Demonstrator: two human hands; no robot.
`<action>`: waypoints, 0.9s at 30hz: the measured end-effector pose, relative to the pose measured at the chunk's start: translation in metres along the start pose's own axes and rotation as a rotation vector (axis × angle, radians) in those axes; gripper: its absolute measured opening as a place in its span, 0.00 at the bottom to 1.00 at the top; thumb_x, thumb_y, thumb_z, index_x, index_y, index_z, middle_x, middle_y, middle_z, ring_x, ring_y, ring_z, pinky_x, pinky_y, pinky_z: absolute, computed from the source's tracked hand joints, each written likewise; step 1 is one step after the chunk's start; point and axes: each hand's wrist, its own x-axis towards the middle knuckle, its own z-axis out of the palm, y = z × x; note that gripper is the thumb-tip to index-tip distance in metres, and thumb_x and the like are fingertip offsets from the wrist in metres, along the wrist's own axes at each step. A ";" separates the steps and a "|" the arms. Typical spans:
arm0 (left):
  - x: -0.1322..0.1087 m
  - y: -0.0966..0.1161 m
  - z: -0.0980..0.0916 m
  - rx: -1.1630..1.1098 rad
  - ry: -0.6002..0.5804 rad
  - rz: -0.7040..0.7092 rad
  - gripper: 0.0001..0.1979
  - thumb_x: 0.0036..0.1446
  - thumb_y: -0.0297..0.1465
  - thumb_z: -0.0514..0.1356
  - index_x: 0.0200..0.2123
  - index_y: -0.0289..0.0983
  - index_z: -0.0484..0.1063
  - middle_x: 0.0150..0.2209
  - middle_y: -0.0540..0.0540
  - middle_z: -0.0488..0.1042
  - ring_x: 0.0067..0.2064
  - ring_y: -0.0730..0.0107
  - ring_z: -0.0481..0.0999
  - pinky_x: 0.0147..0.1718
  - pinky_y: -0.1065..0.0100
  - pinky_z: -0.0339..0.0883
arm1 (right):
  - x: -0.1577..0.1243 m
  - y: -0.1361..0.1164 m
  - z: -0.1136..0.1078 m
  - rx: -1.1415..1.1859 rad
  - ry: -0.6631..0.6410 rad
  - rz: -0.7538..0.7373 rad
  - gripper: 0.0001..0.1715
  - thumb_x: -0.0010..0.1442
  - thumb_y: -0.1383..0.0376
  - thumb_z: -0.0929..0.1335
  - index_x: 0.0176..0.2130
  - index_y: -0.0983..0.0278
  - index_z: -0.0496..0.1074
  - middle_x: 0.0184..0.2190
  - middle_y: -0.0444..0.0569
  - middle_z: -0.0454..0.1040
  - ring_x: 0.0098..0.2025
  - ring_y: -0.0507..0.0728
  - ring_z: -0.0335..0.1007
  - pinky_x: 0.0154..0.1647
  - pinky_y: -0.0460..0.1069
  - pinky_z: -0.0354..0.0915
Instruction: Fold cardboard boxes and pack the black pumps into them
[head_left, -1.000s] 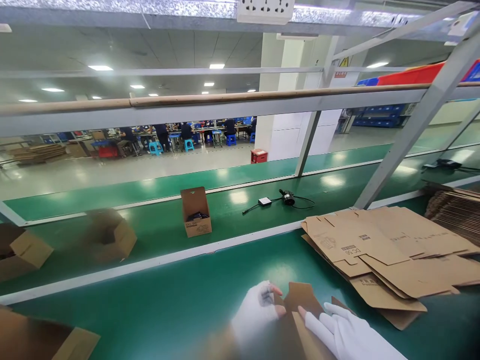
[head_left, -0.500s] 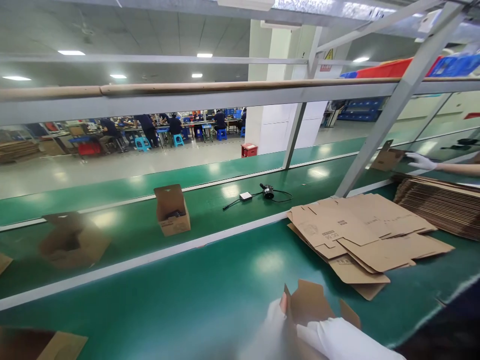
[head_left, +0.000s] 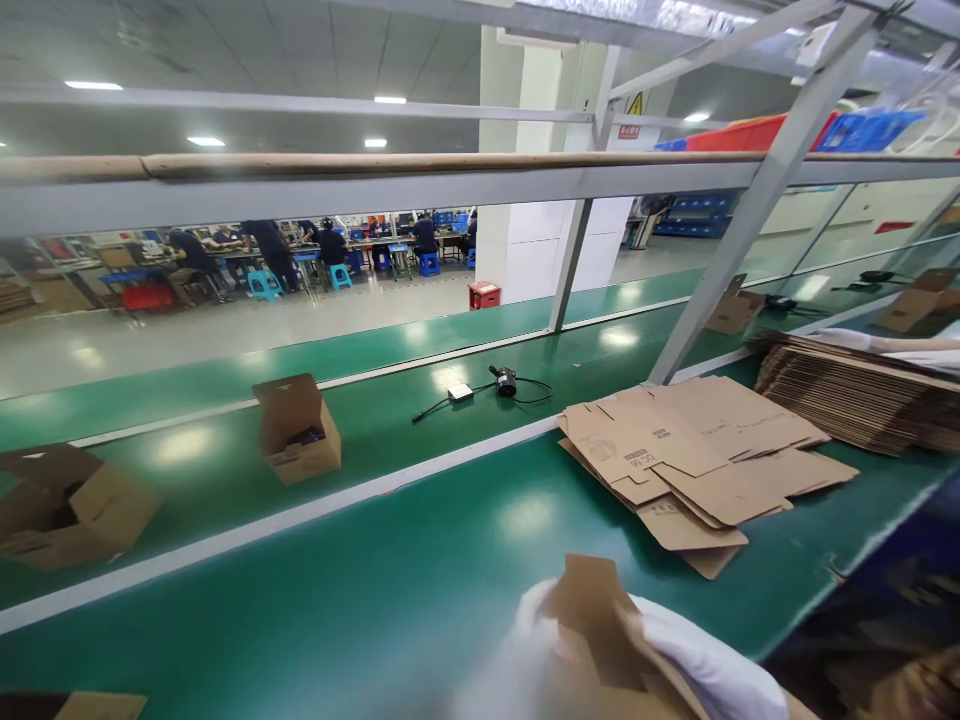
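Right hand shifted rightward, open brown carton, flap raised, fingers obscured, grip unclear

The right hand has moved to the open box's right side. A co-worker's hand has drawn back from a far carton

The green counter stretches out ahead of the left grip and the right grip, split by a white strip into a near and a far lane. Just beyond the right grip, flattened cartons lie overlapping on the near lane, a thick cardboard stack to their right. Ahead of the left grip, across the strip, lie a black gadget and a small white block on one cable. Left of both grips, an open box and a blurrier box stand in the far lane.
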 end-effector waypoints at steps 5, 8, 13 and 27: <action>0.001 0.000 -0.002 0.009 -0.019 0.041 0.30 0.44 0.50 0.61 0.50 0.46 0.66 0.55 0.41 0.63 0.56 0.42 0.64 0.55 0.46 0.57 | 0.016 -0.007 -0.006 0.531 -0.255 0.098 0.37 0.52 0.47 0.68 0.54 0.66 0.69 0.51 0.58 0.71 0.54 0.68 0.65 0.58 0.61 0.57; -0.008 0.000 -0.006 0.049 -0.025 0.109 0.28 0.40 0.54 0.63 0.41 0.43 0.71 0.52 0.40 0.66 0.54 0.43 0.65 0.56 0.48 0.55 | 0.025 0.005 -0.029 0.566 -0.442 0.105 0.47 0.42 0.47 0.74 0.56 0.67 0.66 0.55 0.57 0.67 0.59 0.67 0.60 0.60 0.59 0.54; -0.018 -0.001 -0.011 0.107 -0.033 0.189 0.27 0.43 0.58 0.58 0.34 0.41 0.72 0.49 0.40 0.69 0.53 0.45 0.65 0.58 0.48 0.50 | 0.051 -0.017 -0.043 -0.079 -0.583 0.130 0.44 0.42 0.42 0.71 0.51 0.65 0.71 0.44 0.52 0.75 0.46 0.66 0.71 0.45 0.55 0.65; -0.024 0.024 -0.027 0.034 0.034 0.390 0.37 0.36 0.52 0.67 0.47 0.39 0.64 0.53 0.39 0.62 0.54 0.50 0.64 0.55 0.55 0.57 | 0.055 -0.063 -0.020 -0.969 -0.106 0.046 0.16 0.52 0.64 0.65 0.42 0.60 0.71 0.27 0.47 0.75 0.30 0.62 0.74 0.25 0.50 0.63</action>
